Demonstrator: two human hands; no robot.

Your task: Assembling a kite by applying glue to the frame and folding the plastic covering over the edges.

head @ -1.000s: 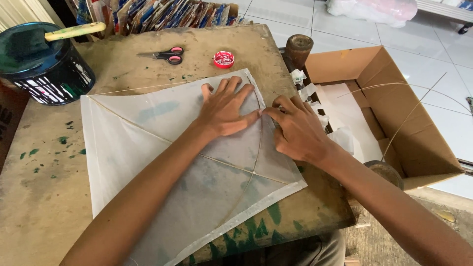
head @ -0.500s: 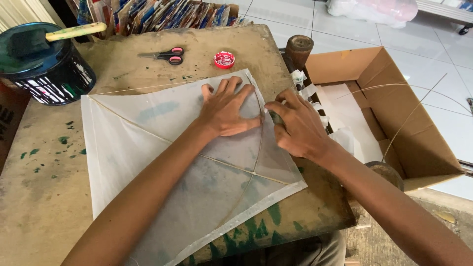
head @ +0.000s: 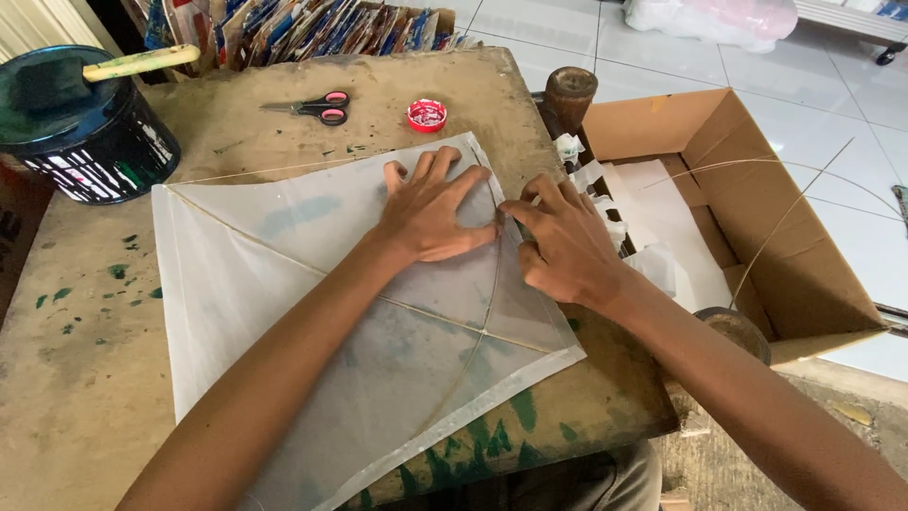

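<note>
Since the earlier frame, I see my right hand (head: 566, 248) has crept toward my left hand (head: 430, 210), fingers pinched together on the kite paper (head: 284, 312) edge. Left fingers lie spread flat on that sheet, covering the bench (head: 76, 378). Scissors (head: 317, 107) rest beyond my fingertips.

The worn wooden tabletop (head: 85, 378) offers bare room along its left and near-left area, beside the white translucent paper sheet with thin sticks (head: 284, 303). The far left corner is blocked by the black paint bucket with a brush handle lying across it (head: 90, 142). Between the bucket and the sheet's far edge, passage is open except for the pink-handled scissors (head: 312, 107) and the small red round cap (head: 427, 114). To the right, the brown wooden post (head: 570, 95) and the open cardboard box (head: 794, 255) stand close against the table edge.
</note>
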